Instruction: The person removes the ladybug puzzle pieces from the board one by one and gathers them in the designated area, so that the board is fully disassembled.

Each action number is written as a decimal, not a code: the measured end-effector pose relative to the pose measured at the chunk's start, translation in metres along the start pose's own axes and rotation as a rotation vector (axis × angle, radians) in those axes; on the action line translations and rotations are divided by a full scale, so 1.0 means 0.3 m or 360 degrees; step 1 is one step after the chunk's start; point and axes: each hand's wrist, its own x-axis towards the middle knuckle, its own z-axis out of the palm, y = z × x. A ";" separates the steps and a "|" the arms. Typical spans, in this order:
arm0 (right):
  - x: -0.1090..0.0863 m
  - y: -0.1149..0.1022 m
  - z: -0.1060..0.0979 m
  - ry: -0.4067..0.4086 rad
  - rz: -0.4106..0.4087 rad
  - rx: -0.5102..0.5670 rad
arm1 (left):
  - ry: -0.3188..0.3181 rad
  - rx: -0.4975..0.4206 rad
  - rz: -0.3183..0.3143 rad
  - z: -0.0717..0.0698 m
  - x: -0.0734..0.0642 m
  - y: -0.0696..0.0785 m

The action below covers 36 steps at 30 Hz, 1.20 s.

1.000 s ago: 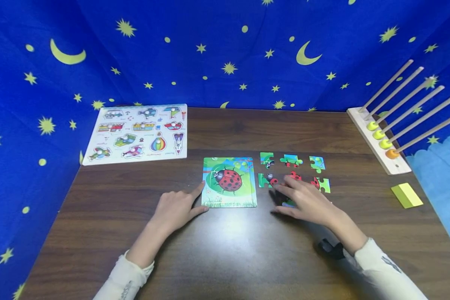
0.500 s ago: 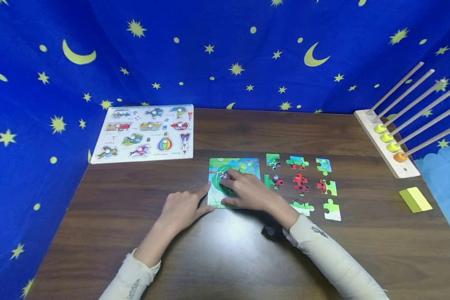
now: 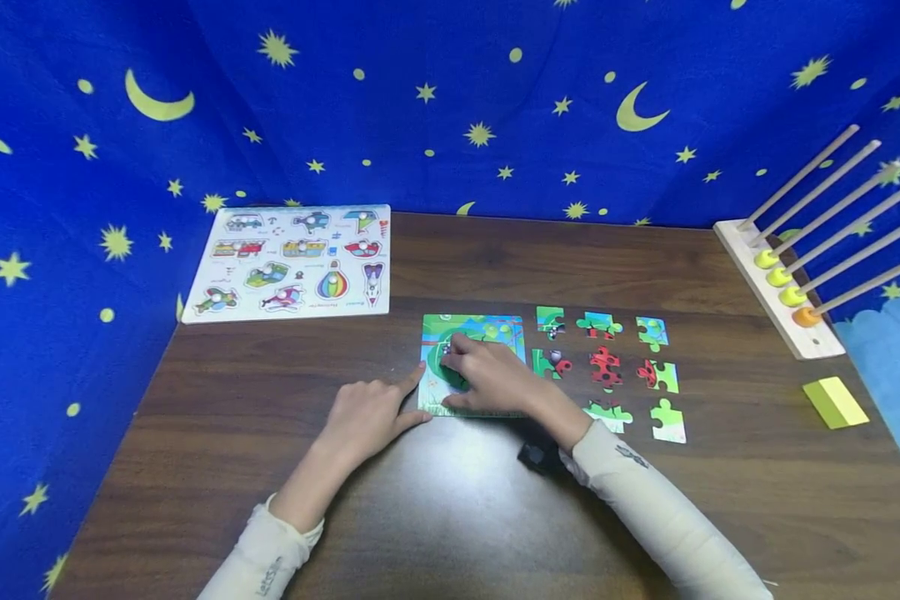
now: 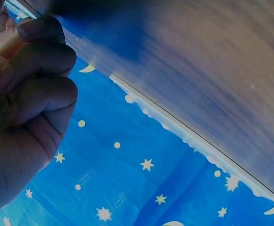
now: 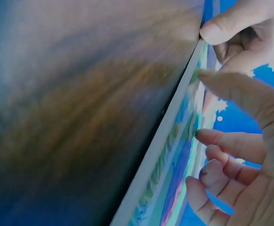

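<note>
A square ladybug puzzle board lies mid-table. My left hand steadies its lower left side, index finger at the left edge and thumb at the corner; in the left wrist view its other fingers are curled. My right hand reaches over the board, fingertips resting on its left half and covering much of the ladybug picture. The right wrist view shows these fingers spread, thumb apart, right at the board's face; I cannot tell whether a piece lies beneath them. Several loose jigsaw pieces lie right of the board.
A white peg puzzle board with vehicle shapes stands at the back left. At the right are a wooden rack with upright rods and coloured beads, and a yellow block. A blue star-patterned cloth hangs behind the table.
My right hand has moved left from over the loose pieces onto the puzzle board, uncovering pieces on the right. In the last half second it has barely moved. My left hand keeps its place.
</note>
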 end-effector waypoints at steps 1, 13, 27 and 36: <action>0.003 0.002 0.001 0.0006 -0.0009 -0.0006 | -0.0004 -0.0005 -0.0003 -0.001 0.000 0.000; -0.061 0.038 -0.054 0.0178 -0.0078 -0.0152 | -0.0041 -0.0038 -0.0020 -0.008 -0.004 -0.013; -0.335 0.131 -0.086 0.0101 0.0121 -0.0123 | -0.0043 -0.0047 -0.0027 -0.015 -0.023 -0.035; -0.375 0.147 -0.047 0.0064 0.0134 -0.0063 | -0.0085 -0.0071 -0.0049 -0.011 -0.028 -0.040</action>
